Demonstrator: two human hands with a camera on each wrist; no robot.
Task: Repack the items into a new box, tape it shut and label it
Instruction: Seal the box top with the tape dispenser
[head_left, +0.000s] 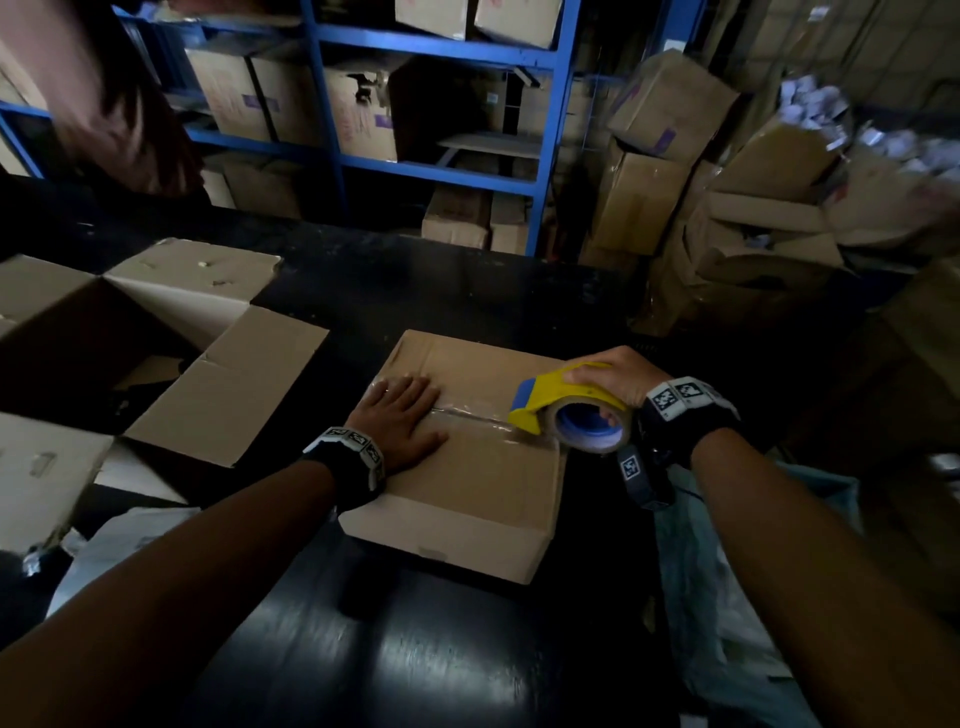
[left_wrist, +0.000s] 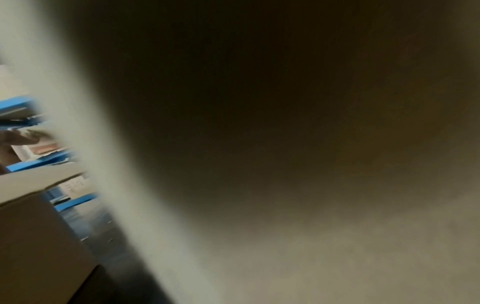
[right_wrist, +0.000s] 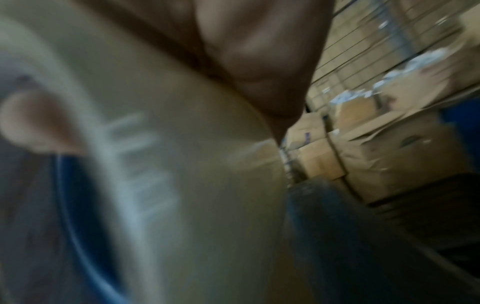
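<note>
No words or numbers can be read anywhere. The brown cardboard boxes on the blue metal shelves (head_left: 358, 119) have purple and red marks, too blurry to read. The black wrist bands (head_left: 680, 397) carry black-and-white square patterns.

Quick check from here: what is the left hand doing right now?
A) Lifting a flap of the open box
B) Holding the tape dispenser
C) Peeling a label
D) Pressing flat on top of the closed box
D: the left hand lies flat, fingers straight, on the closed box beside the tape strip, while the right hand holds the tape dispenser.
</note>
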